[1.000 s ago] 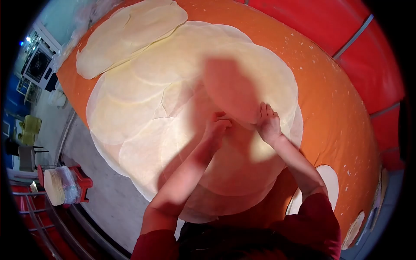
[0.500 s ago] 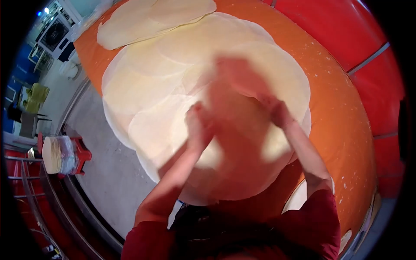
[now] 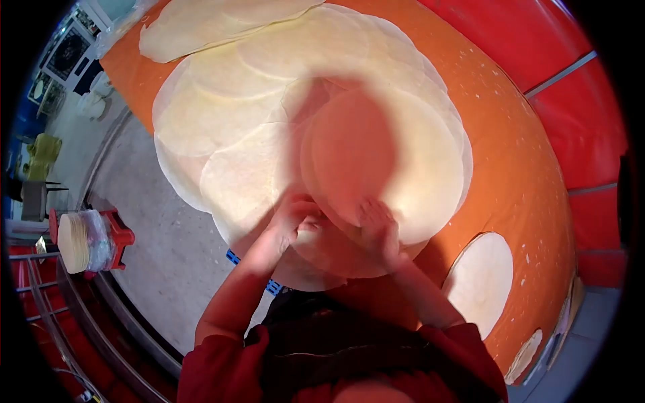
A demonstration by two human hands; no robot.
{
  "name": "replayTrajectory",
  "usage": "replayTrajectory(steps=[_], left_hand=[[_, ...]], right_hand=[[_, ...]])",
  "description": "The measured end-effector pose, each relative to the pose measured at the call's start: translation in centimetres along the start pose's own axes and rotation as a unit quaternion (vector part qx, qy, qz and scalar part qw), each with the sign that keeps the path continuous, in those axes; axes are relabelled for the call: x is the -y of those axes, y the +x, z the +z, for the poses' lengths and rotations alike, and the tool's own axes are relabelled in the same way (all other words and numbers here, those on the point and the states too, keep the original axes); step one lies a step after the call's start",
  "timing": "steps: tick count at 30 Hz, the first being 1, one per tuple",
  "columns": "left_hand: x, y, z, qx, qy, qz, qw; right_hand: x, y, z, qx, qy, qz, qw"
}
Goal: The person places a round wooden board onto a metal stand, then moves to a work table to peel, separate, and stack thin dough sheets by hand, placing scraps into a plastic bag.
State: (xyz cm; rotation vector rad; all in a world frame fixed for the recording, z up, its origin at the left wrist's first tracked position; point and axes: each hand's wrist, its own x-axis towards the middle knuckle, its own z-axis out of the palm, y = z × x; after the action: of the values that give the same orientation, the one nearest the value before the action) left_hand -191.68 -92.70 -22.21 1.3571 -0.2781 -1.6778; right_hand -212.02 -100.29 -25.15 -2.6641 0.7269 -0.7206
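Thin, round, pale dough sheets [image 3: 242,161] overlap in a wide layer in front of me. One large round sheet [image 3: 423,168] lies on top at the right, partly under the shadow of my head. My right hand [image 3: 380,232] rests on its near edge, fingers stretched out and lying flat. Close beside it, my left hand [image 3: 295,215] is closed, its fingers curled inward over the sheets. Whether a dough edge is pinched in the left hand cannot be made out.
The sheets lie on an orange-covered table [image 3: 497,134]. A smaller pale dough round [image 3: 480,282] lies at the right, with a scrap [image 3: 524,356] near the edge. More sheets [image 3: 222,27] lie at the far left. A red stool [image 3: 119,235] holds a wrapped stack of rounds [image 3: 74,242].
My right hand has come left and nearer to me, from the right side onto the sheet's near edge. The top sheet now lies flatter. My left hand has moved slightly nearer to me.
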Motion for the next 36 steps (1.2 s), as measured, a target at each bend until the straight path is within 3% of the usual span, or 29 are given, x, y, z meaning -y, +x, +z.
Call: replayTrajectory(steps=[3, 4, 7, 10, 11, 13, 15, 16, 17, 19, 22, 25, 26, 29, 32, 36], left_hand=[[2.7, 1.2, -0.2, 0.156, -0.095, 0.048, 0.982], [2.7, 0.9, 0.8, 0.147, -0.146, 0.028, 0.978], [0.8, -0.2, 1.2, 0.199, -0.068, 0.074, 0.975], [3.8, 1.2, -1.2, 0.081, 0.082, 0.244, 0.963], [3.9, 0.6, -2.3, -0.042, 0.192, 0.302, 0.933], [4.3, -0.8, -4.8, -0.280, 0.388, 0.389, 0.787], [5.2, -0.8, -5.0, -0.281, 0.284, 0.354, 0.845], [5.6, -0.9, -4.9, -0.282, 0.229, 0.335, 0.869], [5.3, -1.3, -4.9, -0.265, 0.185, 0.300, 0.897], [3.4, -2.0, -4.9, -0.231, 0.097, 0.228, 0.941], [1.9, -2.7, -5.2, -0.202, 0.067, 0.220, 0.952], [-0.7, -3.3, -6.9, -0.053, 0.139, 0.120, 0.982], [-0.7, -3.4, -6.4, -0.061, 0.142, 0.108, 0.982], [-0.2, -4.0, -5.0, -0.044, 0.184, 0.160, 0.969], [0.0, -4.6, -3.8, 0.089, -0.087, 0.091, 0.988], [2.1, -2.5, -4.5, 0.180, -0.192, 0.129, 0.956]], right_hand=[[2.7, -0.8, 0.0, -0.007, -0.029, -0.006, 1.000], [4.0, -0.5, -0.3, -0.019, -0.025, 0.003, 1.000], [3.1, -0.7, 0.7, -0.026, -0.021, 0.051, 0.998], [1.3, 1.4, -2.4, 0.003, -0.027, 0.135, 0.990], [1.4, 3.4, -4.8, 0.015, -0.046, 0.154, 0.987], [4.1, 6.0, -8.2, -0.005, -0.097, 0.113, 0.989], [6.4, 7.0, -8.8, -0.054, -0.148, 0.018, 0.987], [5.7, 5.3, -6.0, -0.051, -0.019, 0.057, 0.997], [6.4, 4.7, -4.2, 0.031, -0.106, 0.065, 0.992], [7.0, 3.4, -1.1, 0.081, -0.082, 0.055, 0.992], [7.1, 1.9, 0.7, 0.053, -0.074, 0.040, 0.995], [8.1, 0.1, 2.5, -0.004, -0.092, 0.026, 0.995], [8.2, -0.4, 3.0, 0.015, -0.062, 0.070, 0.995], [9.1, -1.1, 3.3, -0.015, -0.057, 0.060, 0.996], [10.8, -2.2, 4.5, -0.033, -0.079, 0.044, 0.995], [12.2, -1.7, 4.4, -0.093, -0.100, 0.074, 0.988]])
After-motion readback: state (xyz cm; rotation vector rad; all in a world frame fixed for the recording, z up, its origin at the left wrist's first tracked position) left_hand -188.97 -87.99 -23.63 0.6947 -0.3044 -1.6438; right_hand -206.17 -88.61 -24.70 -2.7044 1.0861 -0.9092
